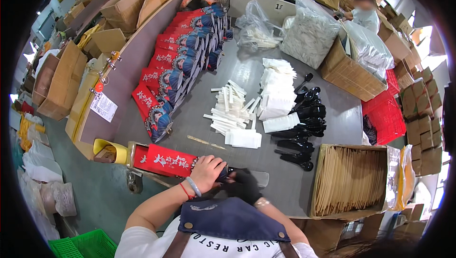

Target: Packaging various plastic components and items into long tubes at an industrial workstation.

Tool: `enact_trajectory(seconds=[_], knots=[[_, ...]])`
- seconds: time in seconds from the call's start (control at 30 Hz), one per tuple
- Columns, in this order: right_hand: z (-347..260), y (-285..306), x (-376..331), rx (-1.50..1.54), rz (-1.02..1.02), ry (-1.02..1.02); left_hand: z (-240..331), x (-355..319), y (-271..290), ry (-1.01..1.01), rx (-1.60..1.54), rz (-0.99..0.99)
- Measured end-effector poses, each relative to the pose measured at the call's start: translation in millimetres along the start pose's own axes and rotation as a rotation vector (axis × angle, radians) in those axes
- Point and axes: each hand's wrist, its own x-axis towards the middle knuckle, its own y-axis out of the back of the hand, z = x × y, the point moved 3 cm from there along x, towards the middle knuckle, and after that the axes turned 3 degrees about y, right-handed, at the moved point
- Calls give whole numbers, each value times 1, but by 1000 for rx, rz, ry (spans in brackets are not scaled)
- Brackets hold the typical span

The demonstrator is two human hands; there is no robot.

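Observation:
A long red printed packet (pixel 166 161) lies near the table's front edge, its dark illustrated end toward my hands. My bare left hand (pixel 209 173), with a bangle and a red cord at the wrist, grips that end from above, fingers together. Close beside it, my right hand (pixel 242 185) in a black glove is at the packet's tip; its fingers are smeared and partly hidden. Just right of the glove a clear flat strip (pixel 261 178) shows. Beyond my hands lie a pile of white slim sachets (pixel 230 108), stacked white packets (pixel 278 92) and black plastic spoons (pixel 308 111).
Rows of overlapping red packets (pixel 164 63) line the table's left side. A carton of wooden sticks (pixel 349 179) stands at the right front. Plastic bags of white items (pixel 311 35) sit at the back beside a carton (pixel 349 70). Another person (pixel 365 16) works at the far right.

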Motion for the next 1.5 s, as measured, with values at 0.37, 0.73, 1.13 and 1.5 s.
enact_trajectory(seconds=[0.37, 0.73, 1.13, 1.5], knots=[[-24, 29, 5, -789, 7, 300, 11, 25, 23, -112, 195, -372], [-45, 68, -23, -911, 94, 170, -64, -33, 19, 433, -109, 224], [-56, 50, -8, -918, -124, 130, -54, -48, -20, 649, -288, 279], [-20, 54, 5, -564, 286, 350, -76, 20, 2, 407, -282, 143]])
